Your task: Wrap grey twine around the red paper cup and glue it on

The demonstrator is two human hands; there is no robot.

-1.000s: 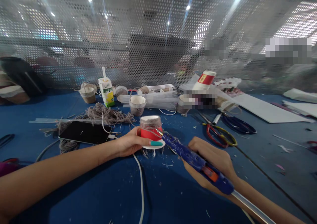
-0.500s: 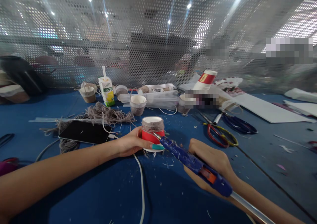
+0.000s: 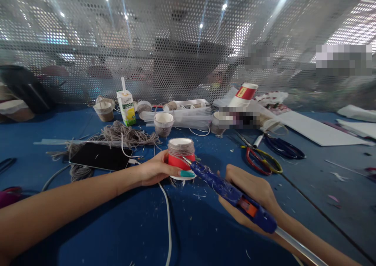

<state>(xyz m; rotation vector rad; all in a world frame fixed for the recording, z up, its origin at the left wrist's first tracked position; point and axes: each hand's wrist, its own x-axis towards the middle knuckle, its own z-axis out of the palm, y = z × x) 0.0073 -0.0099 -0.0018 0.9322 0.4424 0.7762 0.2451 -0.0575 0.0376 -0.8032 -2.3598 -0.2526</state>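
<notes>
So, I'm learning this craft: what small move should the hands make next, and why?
Perhaps squeeze the glue gun gently just below the wound twine: the right hand holds it with the nozzle close to that edge, the left hand steadies the red cup, and twine leaves the red uncovered there.

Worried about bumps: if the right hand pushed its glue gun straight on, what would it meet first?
Likely the red cup in the left hand, near the twine; whether the nozzle touches is unclear.
</notes>
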